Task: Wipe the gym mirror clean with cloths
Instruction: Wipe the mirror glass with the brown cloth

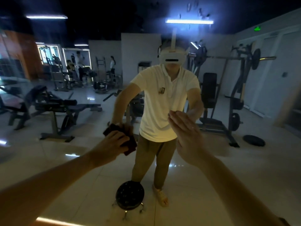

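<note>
Your left hand [110, 145] has its fingers curled round the dark red cloth [131, 145], held against the mirror [81, 38]. Your right hand [187, 137] is raised beside it, fingers straight and holding nothing.

Mirror [48, 152]: straight ahead, across the whole view.
Cloth [130, 145]: against the Mirror, left of centre.
Left hand [110, 144]: on the Cloth, fingers curled over it, near side.
Right hand [187, 137]: right of the Cloth, apart from it, fingers straight, fingertips at the glass.
Reflected person [162, 103]: centre of the Mirror, behind both hands.
Stool [130, 194]: low in the reflection, just before the reflected feet.
Bench [73, 106]: left of the Reflected person.
Weight machine [210, 90]: right of the Reflected person, further back.
Weight plate [254, 140]: flat on the floor, beside the Weight machine's base.
Other people [78, 62]: far back, left.
</note>
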Motion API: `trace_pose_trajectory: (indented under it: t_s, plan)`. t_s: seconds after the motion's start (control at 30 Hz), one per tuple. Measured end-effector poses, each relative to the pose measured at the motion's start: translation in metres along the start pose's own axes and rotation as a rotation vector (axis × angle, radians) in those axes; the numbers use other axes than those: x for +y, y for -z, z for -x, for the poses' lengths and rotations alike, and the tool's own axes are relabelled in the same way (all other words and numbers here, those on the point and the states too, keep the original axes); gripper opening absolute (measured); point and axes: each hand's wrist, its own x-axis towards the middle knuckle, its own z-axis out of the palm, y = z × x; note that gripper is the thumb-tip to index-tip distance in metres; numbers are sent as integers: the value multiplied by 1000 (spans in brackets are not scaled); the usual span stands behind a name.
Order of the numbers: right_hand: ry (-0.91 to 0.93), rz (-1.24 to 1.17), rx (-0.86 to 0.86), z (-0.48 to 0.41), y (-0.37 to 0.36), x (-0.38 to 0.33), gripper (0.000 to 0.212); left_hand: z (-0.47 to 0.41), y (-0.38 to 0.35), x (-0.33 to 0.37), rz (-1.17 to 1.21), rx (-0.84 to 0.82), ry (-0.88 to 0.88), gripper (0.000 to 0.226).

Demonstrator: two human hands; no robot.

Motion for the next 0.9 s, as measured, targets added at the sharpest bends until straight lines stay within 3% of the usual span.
trace_pose_trajectory:
  t_s: [0.27, 0.37, 0.43, 0.63, 0.77, 0.9]
  plan:
    - [-19, 14, 31, -2, 10, -5, 64, -126, 8, 79, -188, -89, -493, 33]
    - [-126, -26, 55, -18, 37, -13, 65, -120, 34, 43, -165, 43, -383, 43]
    - [-154, -16, 172, -35, 57, -16, 66, -98, 44, -3, -108, 120, -235, 49]
    - [-324, 218, 385, -84, 79, 6, 70, -19, 49, -115, -113, 158, -58, 54]
    - [-368, 300, 344, -92, 64, 15, 69, -21, 40, -118, -113, 272, -28, 58]
    - [-332, 281, 333, -90, 64, 24, 66, -80, 36, -60, -18, 295, -70, 72]
